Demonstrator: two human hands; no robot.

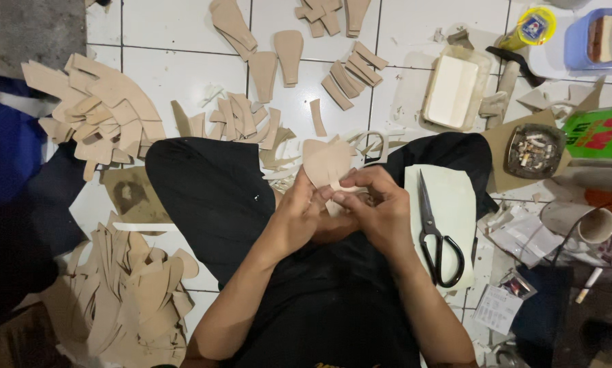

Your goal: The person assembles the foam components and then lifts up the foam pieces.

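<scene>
Tan, leather-like material makes up the cut piece [325,163] I hold above my lap, over the white tiled floor [176,75]. My left hand [299,215] grips its lower edge from the left, fingers closed on it; my right hand [381,204] pinches the same edge from the right, thumb and forefinger tight on the material. Both hands touch each other at the piece.

Risks, as I judge them: the black scissors [436,235] lie blades-up on a pale sheet [449,204] just beside my right forearm, so a careless elbow could catch them. Loose offcuts [278,160] lie between my knees and the piece; a dropped piece could be lost among them (they match in colour). A pinch held too hard could crease the edge.

Packages and labels: a yellow round tin with a blue-and-red label [534,26] stands top right; beside it a blue plastic tub [602,37]. A green package with red lettering [600,133] sits at the right edge, next to an ashtray [534,150] on brown card. A cream rectangular tray [453,90] lies further in. A small white printed slip [498,308] lies bottom right. Stacks of cut pieces [101,112] fan out at left.
</scene>
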